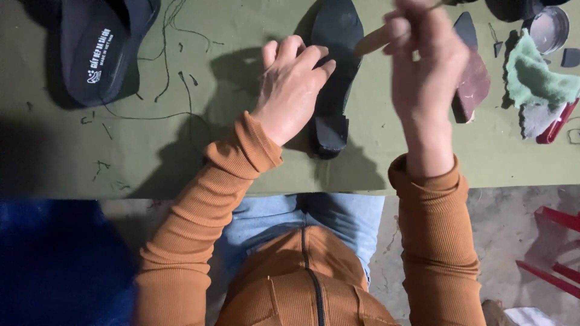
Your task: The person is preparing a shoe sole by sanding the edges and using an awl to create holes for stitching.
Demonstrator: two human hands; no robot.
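A black shoe (333,78) lies sole-up on the green table (181,145), its heel toward me. My left hand (291,84) rests on the shoe's left side, fingers curled over its edge. My right hand (423,66) is raised above the table to the right of the shoe, blurred, fingers closed around a thin tool or thread that I cannot make out. Both arms wear orange ribbed sleeves.
A black slipper (99,45) lies at the far left with loose black threads (166,60) beside it. At the right are a brown leather piece (474,87), a green cloth (534,75), a round metal tin (550,27) and a red tool (559,124).
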